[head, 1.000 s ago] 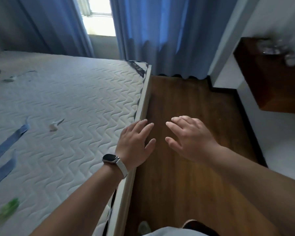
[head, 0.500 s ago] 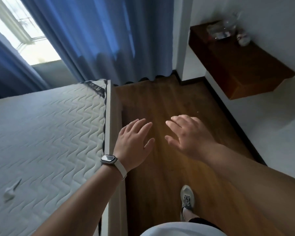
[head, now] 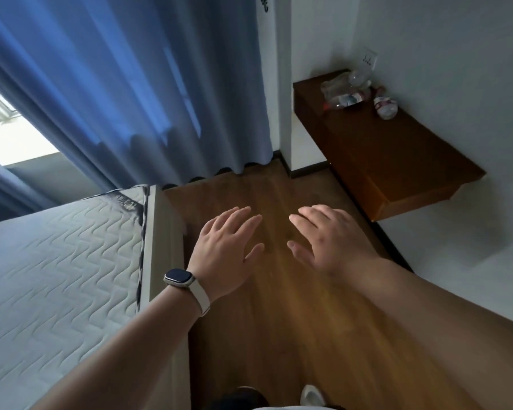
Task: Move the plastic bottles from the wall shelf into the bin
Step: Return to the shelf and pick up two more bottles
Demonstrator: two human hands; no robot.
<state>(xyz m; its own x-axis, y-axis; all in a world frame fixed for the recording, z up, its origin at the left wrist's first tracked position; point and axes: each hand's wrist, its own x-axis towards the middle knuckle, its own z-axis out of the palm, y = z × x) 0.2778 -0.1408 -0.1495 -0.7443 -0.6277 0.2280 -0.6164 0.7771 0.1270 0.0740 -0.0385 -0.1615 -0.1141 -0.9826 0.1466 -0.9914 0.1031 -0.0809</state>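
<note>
A dark wooden wall shelf (head: 397,152) hangs on the white wall at the upper right. At its far end lie clear plastic bottles: a crumpled pile with a red-capped one (head: 345,97) and a smaller one with a red-and-white label (head: 385,106) beside it. My left hand (head: 225,250), with a watch on the wrist, and my right hand (head: 329,238) hover palm-down over the wood floor, fingers spread, holding nothing. Both hands are well short of the shelf. No bin is in view.
A bare quilted mattress (head: 60,261) on a pale bed frame fills the left side. Blue curtains (head: 131,84) hang ahead beside a bright window. A strip of wood floor (head: 264,335) runs between bed and wall. A wall socket (head: 369,59) sits above the bottles.
The view has swung to the right and closer to the shelf, so the bottles now show clearly. Both hands stay open in the same pose in front of me.
</note>
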